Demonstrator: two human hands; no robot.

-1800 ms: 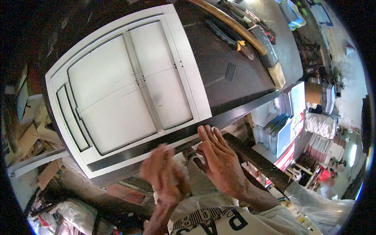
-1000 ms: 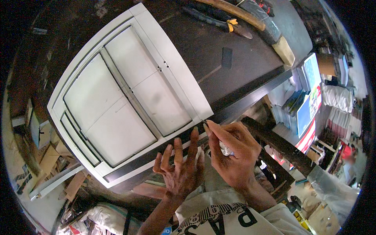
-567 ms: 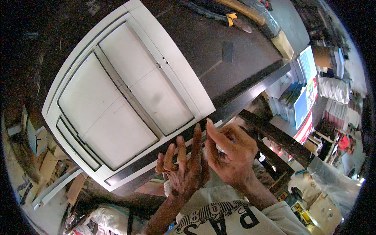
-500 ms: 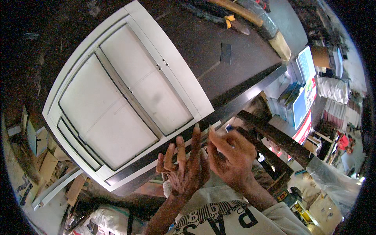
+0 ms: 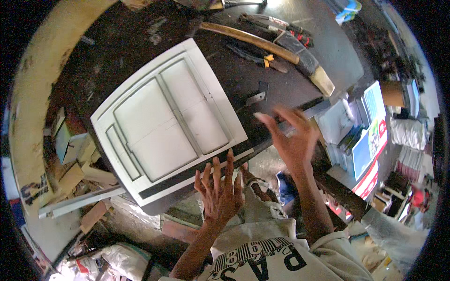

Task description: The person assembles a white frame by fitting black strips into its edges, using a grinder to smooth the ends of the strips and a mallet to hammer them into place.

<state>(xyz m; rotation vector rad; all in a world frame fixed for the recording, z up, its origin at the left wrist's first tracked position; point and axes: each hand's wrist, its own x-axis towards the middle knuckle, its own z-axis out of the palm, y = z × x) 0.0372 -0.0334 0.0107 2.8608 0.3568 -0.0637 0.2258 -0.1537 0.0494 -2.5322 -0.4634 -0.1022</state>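
Observation:
A white panel point(image 5: 154, 136), divided by dark-edged grooves into several rectangular fields, lies at an angle on the dark bench. At its near edge, the spread fingertips of my left hand point(image 5: 220, 189) lie by the black strip point(image 5: 192, 174); no object shows in that hand. My right hand point(image 5: 296, 138) is raised to the right of the panel, thumb and fingers apart, slightly blurred and holding nothing visible. Just beyond its thumb is a small pale flat piece point(image 5: 255, 98) with a hole, beside a dark rectangular plate point(image 5: 264, 87).
On the far right of the bench point(image 5: 225, 79) lie a long wooden-handled tool point(image 5: 253, 42), pliers-like tools with yellow parts point(image 5: 268, 61) and a pale-ended block point(image 5: 321, 80). Stacked printed sheets point(image 5: 363, 140) stand at right. Wood offcuts point(image 5: 65, 182) crowd the left side.
My right hand has left the panel's near edge, moved right and away, and opened. The small pale piece now shows beside the dark plate. My left hand stays near the edge. The view has shifted.

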